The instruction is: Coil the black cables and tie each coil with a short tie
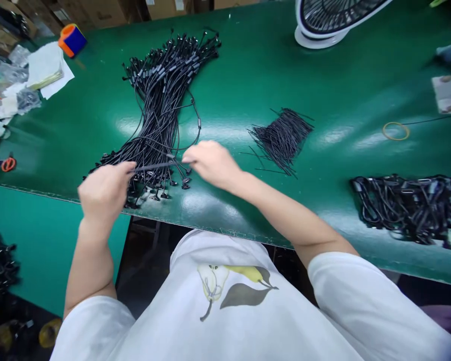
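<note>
A dark cable (154,166) is stretched almost level between my two hands, slightly blurred. My left hand (104,189) is closed, pinching its left end. The fingers of my right hand (211,161) are pinched on its other end, near a small connector. Under and behind the hands lies a big pile of black cables (158,113) with connectors at both ends. Grey sleeves show near the far ends. Right of my right hand sits a heap of thin black ties (283,136).
Coiled, bundled black cables (409,208) lie at the right of the green table (240,210). A white fan (319,37) stands at the back. An orange-and-blue tape roll (72,40), papers (48,67) and plastic bags are at the far left. More cables (0,263) lie lower left.
</note>
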Demonstrator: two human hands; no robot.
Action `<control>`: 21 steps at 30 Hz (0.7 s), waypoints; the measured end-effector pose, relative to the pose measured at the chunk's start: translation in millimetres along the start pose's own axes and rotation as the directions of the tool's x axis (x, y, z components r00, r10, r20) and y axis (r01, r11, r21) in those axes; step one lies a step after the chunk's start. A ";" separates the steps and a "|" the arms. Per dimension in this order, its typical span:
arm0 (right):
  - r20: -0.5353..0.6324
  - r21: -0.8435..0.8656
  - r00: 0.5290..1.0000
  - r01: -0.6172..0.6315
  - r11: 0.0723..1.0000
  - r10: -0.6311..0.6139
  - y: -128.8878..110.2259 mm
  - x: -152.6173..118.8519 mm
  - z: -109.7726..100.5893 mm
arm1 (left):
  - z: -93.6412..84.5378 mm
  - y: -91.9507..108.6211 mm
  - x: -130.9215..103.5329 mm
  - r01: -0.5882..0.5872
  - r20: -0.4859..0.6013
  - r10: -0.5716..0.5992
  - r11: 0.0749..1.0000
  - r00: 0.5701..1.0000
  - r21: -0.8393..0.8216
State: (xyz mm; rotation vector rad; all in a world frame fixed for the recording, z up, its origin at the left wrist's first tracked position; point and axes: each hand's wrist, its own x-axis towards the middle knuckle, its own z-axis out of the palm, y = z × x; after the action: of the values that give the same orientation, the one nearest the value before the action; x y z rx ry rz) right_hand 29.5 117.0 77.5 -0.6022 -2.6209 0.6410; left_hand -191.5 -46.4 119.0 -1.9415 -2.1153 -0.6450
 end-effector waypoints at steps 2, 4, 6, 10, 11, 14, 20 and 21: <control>-0.194 0.052 0.970 -0.141 0.989 0.149 16.6 -10.9 -21.2 | -8.3 -29.1 -7.8 0.148 -0.043 -0.147 0.989 0.988 0.010; -0.329 0.118 0.921 -0.177 0.977 0.207 32.2 -26.6 -44.3 | -11.4 -56.1 -15.5 0.231 0.029 -0.230 0.971 0.973 -0.059; -0.450 0.170 0.870 -0.136 0.976 0.200 42.3 -41.7 -65.5 | -8.8 -73.7 -21.1 0.262 0.116 -0.249 0.959 0.961 -0.110; -0.590 -0.003 0.794 -0.186 0.983 0.148 47.4 -69.2 -103.5 | 6.0 -76.7 -22.2 0.326 0.178 -0.277 0.869 0.944 -0.372; -0.574 -0.100 0.806 -0.244 0.965 0.144 46.7 -77.1 -112.4 | 10.3 -71.8 -21.0 0.346 0.204 -0.281 0.797 0.938 -0.496; -0.510 -0.334 0.835 -0.413 0.847 0.206 41.5 -104.7 -133.7 | 22.4 -47.5 -16.2 0.364 0.293 -0.216 0.507 0.931 -0.782; -0.430 -0.486 0.751 -0.661 0.572 0.501 28.0 -151.2 -138.6 | 45.0 12.4 -2.5 0.546 0.570 0.049 0.230 0.820 -0.806; -0.436 -0.493 0.740 -0.672 0.552 0.512 27.5 -156.9 -136.8 | 49.7 19.9 -0.3 0.544 0.592 0.072 0.317 0.803 -0.777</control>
State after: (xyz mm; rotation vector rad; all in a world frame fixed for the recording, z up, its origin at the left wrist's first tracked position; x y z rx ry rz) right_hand 230.7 110.3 137.2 -1.7217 -2.3032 -0.2057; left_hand -164.7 -23.9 78.5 -2.5229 -2.7500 -2.0195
